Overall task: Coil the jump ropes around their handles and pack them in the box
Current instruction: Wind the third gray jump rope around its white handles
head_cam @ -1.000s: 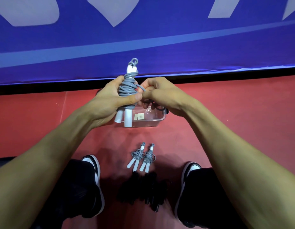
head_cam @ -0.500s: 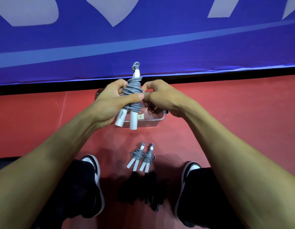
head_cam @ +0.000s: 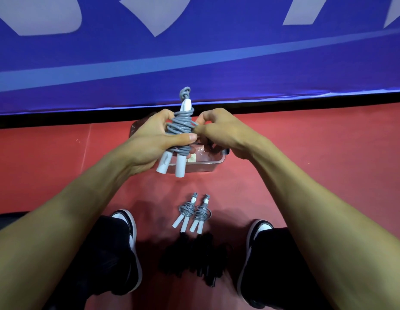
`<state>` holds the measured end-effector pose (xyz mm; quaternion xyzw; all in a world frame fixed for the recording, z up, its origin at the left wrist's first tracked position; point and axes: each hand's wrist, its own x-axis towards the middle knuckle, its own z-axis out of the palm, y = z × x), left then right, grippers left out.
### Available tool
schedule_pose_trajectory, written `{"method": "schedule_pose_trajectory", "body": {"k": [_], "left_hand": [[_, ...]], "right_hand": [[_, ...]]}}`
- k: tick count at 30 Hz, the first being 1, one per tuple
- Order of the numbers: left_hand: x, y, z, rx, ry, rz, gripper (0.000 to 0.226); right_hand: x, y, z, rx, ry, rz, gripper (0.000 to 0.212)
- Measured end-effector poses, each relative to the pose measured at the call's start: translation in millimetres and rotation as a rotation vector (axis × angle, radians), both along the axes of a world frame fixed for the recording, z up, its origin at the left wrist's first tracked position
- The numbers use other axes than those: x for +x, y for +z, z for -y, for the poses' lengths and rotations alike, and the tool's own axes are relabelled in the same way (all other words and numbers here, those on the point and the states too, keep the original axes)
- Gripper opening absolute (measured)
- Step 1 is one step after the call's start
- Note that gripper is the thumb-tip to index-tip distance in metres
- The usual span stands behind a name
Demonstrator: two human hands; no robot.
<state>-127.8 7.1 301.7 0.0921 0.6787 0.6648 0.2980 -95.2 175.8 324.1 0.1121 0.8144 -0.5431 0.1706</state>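
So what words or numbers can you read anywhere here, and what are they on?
No text here can be read.
Blue banner: pale shapes like pieces of big letters, cut off by the top edge, so no word can be read.
Clear plastic box: a small pale label inside, too small and blurred to read.
Grey jump rope in the left hand: no print visible on its white handles.

A grey jump rope (head_cam: 180,128) was coiled around its two white handles (head_cam: 174,164), which pointed down and splayed apart; a knotted loop stuck out at the top. It was held above a clear plastic box (head_cam: 205,167) on the red floor. Two more coiled grey ropes (head_cam: 193,213) lay side by side nearer the person, just beyond a dark pile of black ropes (head_cam: 195,257).
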Motion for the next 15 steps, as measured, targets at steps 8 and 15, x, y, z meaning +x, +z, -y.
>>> {"method": "schedule_pose_trajectory", "body": {"k": [8, 15], "left_hand": [[3, 13, 4, 0.110, -0.027, -0.031, 0.030], [15, 14, 17, 0.170, -0.059, 0.004, 0.017]], "right_hand": [[1, 4, 4, 0.094, 0.024, -0.182, 0.015], [9, -2, 2, -0.043, -0.166, -0.244, 0.011]]}}
